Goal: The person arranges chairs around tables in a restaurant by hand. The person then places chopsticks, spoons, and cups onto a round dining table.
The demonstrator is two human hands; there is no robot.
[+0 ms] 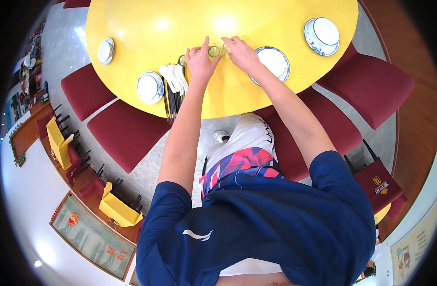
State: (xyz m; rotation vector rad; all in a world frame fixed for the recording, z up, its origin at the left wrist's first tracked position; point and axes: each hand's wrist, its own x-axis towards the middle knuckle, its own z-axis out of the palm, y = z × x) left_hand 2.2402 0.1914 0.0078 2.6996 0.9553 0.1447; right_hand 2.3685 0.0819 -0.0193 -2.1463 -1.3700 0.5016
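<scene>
My left hand (202, 61) is over the yellow round table with its index finger stretched out and its thumb apart. A small clear glass (213, 51) stands in the gap between that thumb and finger; whether they touch it I cannot tell. Another small glass (182, 60) is at the outer side of this hand, partly covered by it. My right hand (241, 53) has its fingers curled round a third small glass (226, 48), largely hidden by them. Close to my left wrist lie several white spoons (174, 78) and dark chopsticks (171, 102).
The yellow table (147, 43) carries stacked white-and-blue dishes (150, 87) at left, a plate with a bowl (274, 64) by my right forearm, a bowl on a plate (323, 33) at far right and a small dish stack (106, 51) at far left. Dark red chairs (132, 133) surround the near edge.
</scene>
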